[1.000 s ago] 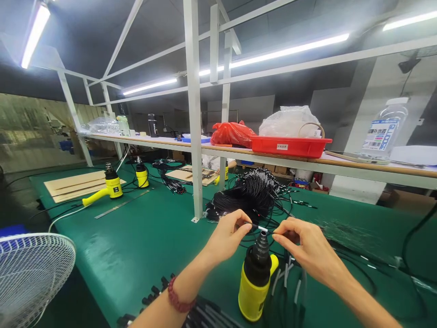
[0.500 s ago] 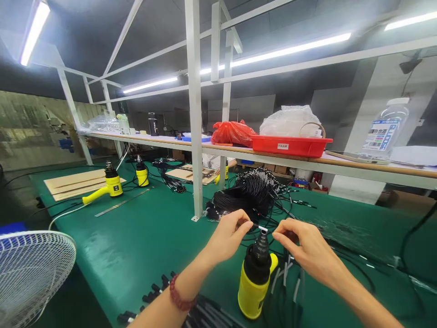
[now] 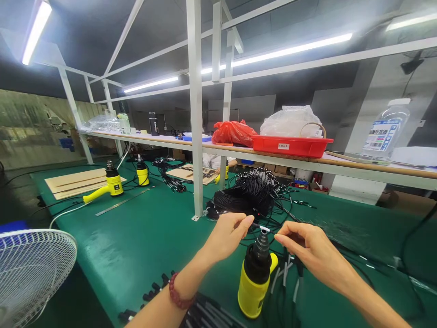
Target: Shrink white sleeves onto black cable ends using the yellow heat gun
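White-sleeved black cable (image 3: 260, 228) held just above the black nozzle of an upright yellow heat gun (image 3: 254, 284), near the front edge of the green bench (image 3: 143, 237). Left hand (image 3: 225, 239) closed in a pinch on the cable; right hand (image 3: 309, 248) curled at its far end, grip too fine to tell. Coiled black cables (image 3: 247, 196) just behind.

Blue-lettered bottle label (image 3: 376, 135), white tray tag (image 3: 283, 146), neither clearly legible
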